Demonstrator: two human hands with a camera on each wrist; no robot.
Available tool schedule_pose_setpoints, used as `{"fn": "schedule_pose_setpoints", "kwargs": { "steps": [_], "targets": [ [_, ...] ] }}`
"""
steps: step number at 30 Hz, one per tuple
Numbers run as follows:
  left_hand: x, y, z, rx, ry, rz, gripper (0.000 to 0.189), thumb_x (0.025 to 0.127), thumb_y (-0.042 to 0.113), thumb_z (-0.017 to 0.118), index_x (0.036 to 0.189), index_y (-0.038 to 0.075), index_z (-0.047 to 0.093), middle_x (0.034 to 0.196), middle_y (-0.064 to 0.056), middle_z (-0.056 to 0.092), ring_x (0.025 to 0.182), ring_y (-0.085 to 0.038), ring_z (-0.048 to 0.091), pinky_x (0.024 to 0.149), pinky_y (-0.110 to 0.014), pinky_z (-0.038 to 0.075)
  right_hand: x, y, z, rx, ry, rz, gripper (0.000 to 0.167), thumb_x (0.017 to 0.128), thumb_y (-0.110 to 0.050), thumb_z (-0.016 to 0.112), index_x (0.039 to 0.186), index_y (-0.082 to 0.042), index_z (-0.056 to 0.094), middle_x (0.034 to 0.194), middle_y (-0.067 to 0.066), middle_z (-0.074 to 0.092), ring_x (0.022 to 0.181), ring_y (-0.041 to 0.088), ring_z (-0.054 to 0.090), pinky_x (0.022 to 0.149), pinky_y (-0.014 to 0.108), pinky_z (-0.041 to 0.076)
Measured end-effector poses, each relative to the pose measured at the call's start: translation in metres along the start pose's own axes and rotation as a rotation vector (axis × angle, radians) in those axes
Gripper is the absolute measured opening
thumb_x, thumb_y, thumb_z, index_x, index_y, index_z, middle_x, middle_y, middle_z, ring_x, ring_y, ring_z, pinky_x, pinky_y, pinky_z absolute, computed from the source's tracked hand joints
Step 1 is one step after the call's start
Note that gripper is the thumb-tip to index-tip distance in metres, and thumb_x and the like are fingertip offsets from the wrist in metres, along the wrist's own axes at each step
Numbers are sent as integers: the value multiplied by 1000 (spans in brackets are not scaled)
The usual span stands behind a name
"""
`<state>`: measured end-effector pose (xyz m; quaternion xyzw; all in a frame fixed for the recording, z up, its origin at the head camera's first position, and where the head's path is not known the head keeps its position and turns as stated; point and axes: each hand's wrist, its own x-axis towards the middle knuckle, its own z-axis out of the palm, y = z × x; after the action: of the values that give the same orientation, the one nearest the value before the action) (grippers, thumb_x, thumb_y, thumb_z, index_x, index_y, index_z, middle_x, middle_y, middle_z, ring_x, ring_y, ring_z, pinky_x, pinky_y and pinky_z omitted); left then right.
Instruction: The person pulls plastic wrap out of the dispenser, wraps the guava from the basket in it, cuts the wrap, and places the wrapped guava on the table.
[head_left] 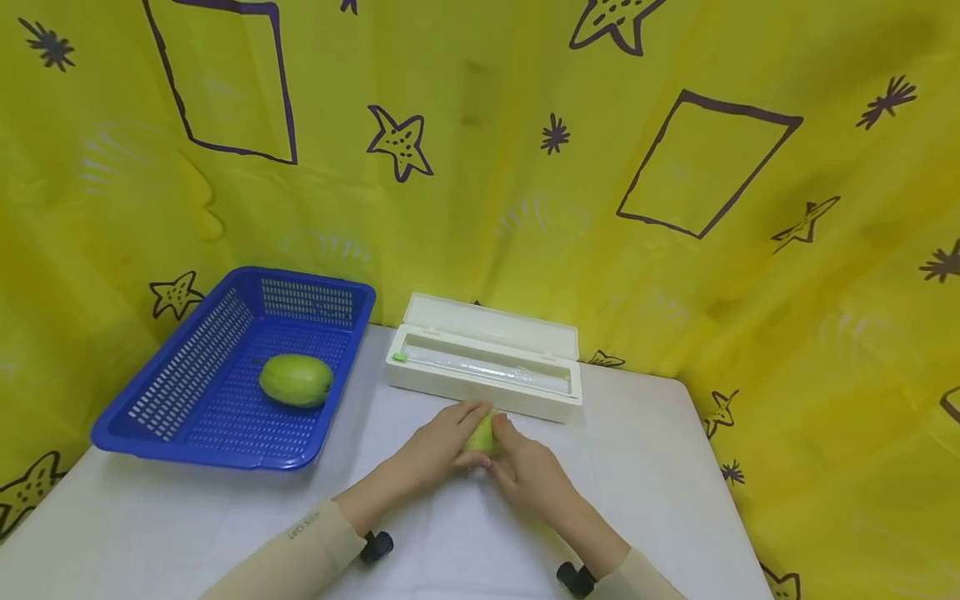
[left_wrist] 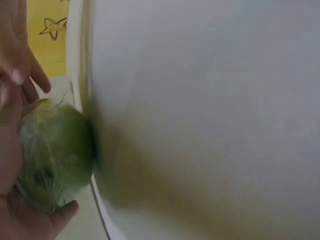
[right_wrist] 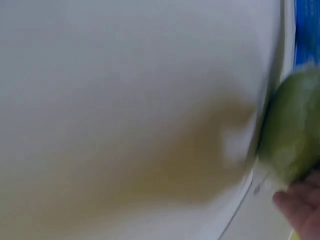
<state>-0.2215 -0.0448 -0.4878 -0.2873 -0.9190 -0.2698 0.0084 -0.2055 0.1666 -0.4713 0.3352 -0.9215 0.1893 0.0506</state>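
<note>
the left hand (head_left: pixel 442 442) and right hand (head_left: pixel 536 473) grip a film-wrapped green fruit (head_left: pixel 482 437) between them, over the worktop (head_left: pixel 645 458) near the open white box (head_left: pixel 427 382); a second fruit (head_left: pixel 296 380) lies in the blue basket (head_left: pixel 221 418).

Largely covered by left grip (head_left: pixel 438 446) and right grip (head_left: pixel 534 471) in head view: green fruit (head_left: pixel 482 435). In right wrist view, blurred and cut off by right edge, as with blue basket (right_wrist: pixel 306 30). Too small to read surely: lettering (head_left: pixel 303 525) on left sleeve (head_left: pixel 296 562). Cut off by head view's bottom edge: left sleeve, right sleeve (head_left: pixel 633 580), counter (head_left: pixel 457 558).
</note>
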Motion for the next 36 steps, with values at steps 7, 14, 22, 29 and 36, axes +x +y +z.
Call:
{"fn": "schedule_pose_setpoints", "kwargs": {
  "steps": [7, 14, 22, 29, 36],
  "targets": [
    [0, -18, -1, -42, 23, -2, 69, 98, 54, 52, 155, 20, 34, 158, -4, 38, 141, -29, 41, 112, -49, 39, -5, -8, -6, 418, -266, 112, 104, 91, -23, 68, 157, -2, -11, 162, 20, -22, 150, 40, -12, 118, 63, 10],
    [-1, -28, -7, -135, -40, -15, 68, 102, 51, 46, 158, 16, 28, 159, -9, 36, 143, -30, 37, 117, -49, 33, 7, -9, 8, 361, -255, 116, 108, 93, -28, 67, 154, 0, -18, 161, 19, -28, 149, 37, -19, 119, 60, 8],
    [1, -41, -8, -300, -85, 30, 82, 95, 29, 62, 160, 14, 15, 158, -10, 34, 142, -29, 36, 116, -50, 32, 18, 11, -8, 512, -64, 200, 58, 96, -25, 65, 148, -6, 45, 160, 18, 30, 148, 40, 26, 115, 63, 25],
    [0, -45, -13, -588, -116, -3, 108, 86, 25, 72, 161, 16, -5, 164, -8, 25, 140, -31, 39, 113, -48, 36, 38, 21, 0, 492, -180, 116, 92, 86, -37, 78, 159, -20, 24, 161, 6, 32, 146, 34, 32, 115, 58, 31],
    [0, -26, 4, -696, 174, -252, 52, 111, 37, 22, 147, 11, 48, 144, -17, 52, 132, -36, 48, 111, -56, 36, 40, 11, 18, 273, -204, 69, 98, 91, -43, 69, 160, -8, 9, 156, 18, 35, 138, 32, 43, 112, 50, 39]
  ]
}}
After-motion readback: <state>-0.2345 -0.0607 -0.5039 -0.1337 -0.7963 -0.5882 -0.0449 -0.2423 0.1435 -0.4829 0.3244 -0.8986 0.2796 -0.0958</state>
